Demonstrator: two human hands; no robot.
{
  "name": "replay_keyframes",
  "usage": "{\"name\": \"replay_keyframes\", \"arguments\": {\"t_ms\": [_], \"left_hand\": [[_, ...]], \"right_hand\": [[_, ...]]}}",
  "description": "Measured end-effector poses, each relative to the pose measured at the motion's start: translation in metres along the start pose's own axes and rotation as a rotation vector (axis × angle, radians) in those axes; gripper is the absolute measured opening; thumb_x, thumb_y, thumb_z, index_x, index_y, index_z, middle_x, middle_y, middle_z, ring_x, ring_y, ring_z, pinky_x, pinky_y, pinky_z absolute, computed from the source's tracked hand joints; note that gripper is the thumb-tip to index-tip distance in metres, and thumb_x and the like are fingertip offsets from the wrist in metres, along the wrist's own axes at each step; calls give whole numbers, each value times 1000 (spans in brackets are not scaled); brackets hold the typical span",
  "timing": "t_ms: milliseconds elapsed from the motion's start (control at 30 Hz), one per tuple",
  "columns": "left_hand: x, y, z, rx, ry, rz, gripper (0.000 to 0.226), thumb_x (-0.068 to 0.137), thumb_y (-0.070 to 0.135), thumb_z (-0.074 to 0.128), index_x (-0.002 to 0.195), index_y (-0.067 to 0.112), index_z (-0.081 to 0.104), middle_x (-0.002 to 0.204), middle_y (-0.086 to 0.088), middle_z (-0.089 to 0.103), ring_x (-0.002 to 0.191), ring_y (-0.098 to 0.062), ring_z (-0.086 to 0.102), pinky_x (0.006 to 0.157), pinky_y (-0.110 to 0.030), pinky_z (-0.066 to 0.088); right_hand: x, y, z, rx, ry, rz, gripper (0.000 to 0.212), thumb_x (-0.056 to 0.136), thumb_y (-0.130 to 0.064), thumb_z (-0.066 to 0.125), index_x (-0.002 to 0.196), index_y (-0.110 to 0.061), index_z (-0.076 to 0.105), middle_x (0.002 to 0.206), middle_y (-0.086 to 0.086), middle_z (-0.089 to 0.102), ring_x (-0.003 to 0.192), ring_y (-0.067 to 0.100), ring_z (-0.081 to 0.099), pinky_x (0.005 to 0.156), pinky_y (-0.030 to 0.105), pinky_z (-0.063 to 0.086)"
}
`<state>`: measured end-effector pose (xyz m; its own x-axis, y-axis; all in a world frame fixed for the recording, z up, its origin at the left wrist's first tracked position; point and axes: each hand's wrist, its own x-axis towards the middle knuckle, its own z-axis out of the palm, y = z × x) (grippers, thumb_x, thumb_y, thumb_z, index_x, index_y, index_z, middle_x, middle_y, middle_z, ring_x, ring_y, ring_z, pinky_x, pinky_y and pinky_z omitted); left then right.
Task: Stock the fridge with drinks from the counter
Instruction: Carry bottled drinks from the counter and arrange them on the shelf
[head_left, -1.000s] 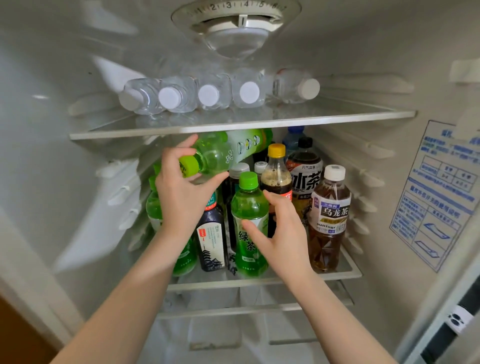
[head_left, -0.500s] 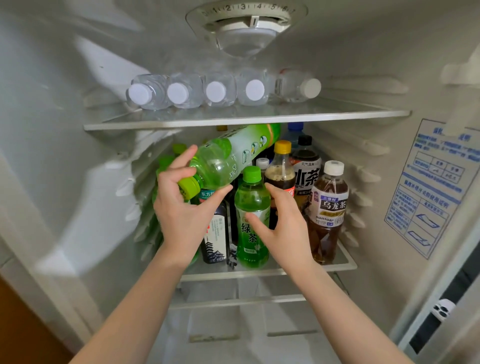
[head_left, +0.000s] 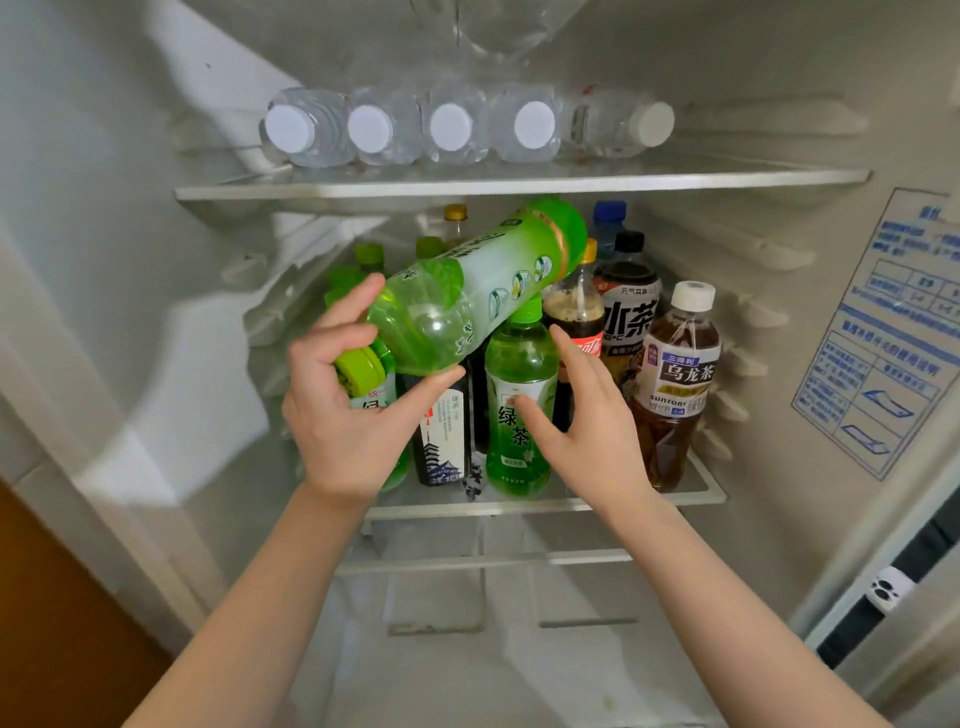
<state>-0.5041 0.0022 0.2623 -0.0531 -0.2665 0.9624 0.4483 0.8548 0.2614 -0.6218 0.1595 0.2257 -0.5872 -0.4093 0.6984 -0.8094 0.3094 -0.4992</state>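
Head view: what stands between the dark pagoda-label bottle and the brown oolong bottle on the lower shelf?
The upright green tea bottle, partly behind the right hand, in the head view.

The large green tea bottle (head_left: 467, 301) is formed of clear, glossy, green-tinted plastic, wrapped in a smooth printed film label and closed by a ribbed matt cap (head_left: 358, 371). The 5 water bottles (head_left: 452, 130) are moulded in colourless ridged plastic and topped with matt white caps. The upper shelf (head_left: 519, 188) and lower shelf (head_left: 693, 500) are seen as smooth transparent panes; glass or plastic cannot be told. The fridge walls (head_left: 130, 218) are lined with smooth, faintly glossy white plastic. A matt printed sticker (head_left: 883, 338), paper-like, is fixed flat to the right wall. A brown, matt, wood-like surface (head_left: 52, 597) is seen lower left.
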Motion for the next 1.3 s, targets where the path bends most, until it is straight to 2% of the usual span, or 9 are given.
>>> {"name": "replay_keyframes", "arguments": {"t_ms": [300,467,533,633,767,900,1033,1200,1300], "left_hand": [[19,20,0,-96,-125,-53,65,63,31,89,109,25,44,130,7,58,122,-18,55,94,-46,49],[30,36,8,28,-257,-57,65,58,39,87,107,25,46,126,27,54,119,11,48,90,-5,40],[35,42,13,57,-317,-63,67,56,38,88,106,26,46,122,30,54,117,16,46,90,0,34],[47,52,24,109,-418,-50,67,55,45,86,107,31,45,126,28,53,115,9,51,94,-7,36],[61,65,43,209,-494,2,63,58,51,79,108,36,43,122,31,52,108,5,52,88,-23,39],[76,71,64,278,-535,16,65,57,54,78,108,40,40,112,16,64,95,-13,61,80,-28,39],[81,72,83,352,-598,161,66,58,53,78,113,34,48,104,13,66,88,-20,63,74,-28,34],[73,66,99,352,-713,190,66,59,60,70,115,36,45,99,13,65,84,-24,64,71,-28,34],[72,59,113,362,-796,163,66,54,62,73,108,39,43,85,17,58,77,-23,61,66,-29,35]], "right_hand": [[-2,-1,-7,32,-56,33,74,87,-29,65,149,-14,28,141,0,50,126,12,48,98,20,36],[-6,0,-34,27,272,0,37,83,-11,60,120,-9,63,115,2,67,105,18,61,93,29,46],[-6,7,-46,-29,466,-22,31,79,-7,59,109,-6,65,111,5,65,106,18,57,94,34,45],[-2,21,-56,-94,607,105,39,76,-12,65,113,-3,57,118,14,56,114,23,48,100,27,33],[5,39,-52,2,453,367,73,74,-23,76,135,-9,40,132,9,46,122,22,46,99,21,31],[0,58,-52,26,475,389,66,74,-18,76,132,-18,45,126,0,50,115,14,50,89,13,31],[-11,62,-53,29,544,349,63,73,-14,74,129,-14,45,124,0,50,117,19,51,97,21,36],[-28,57,-54,132,572,292,69,72,-12,75,130,-29,41,121,-21,41,118,15,51,101,43,45],[-41,58,-56,116,583,167,63,73,-12,73,129,-12,45,123,-17,40,118,21,49,97,51,45]]}}
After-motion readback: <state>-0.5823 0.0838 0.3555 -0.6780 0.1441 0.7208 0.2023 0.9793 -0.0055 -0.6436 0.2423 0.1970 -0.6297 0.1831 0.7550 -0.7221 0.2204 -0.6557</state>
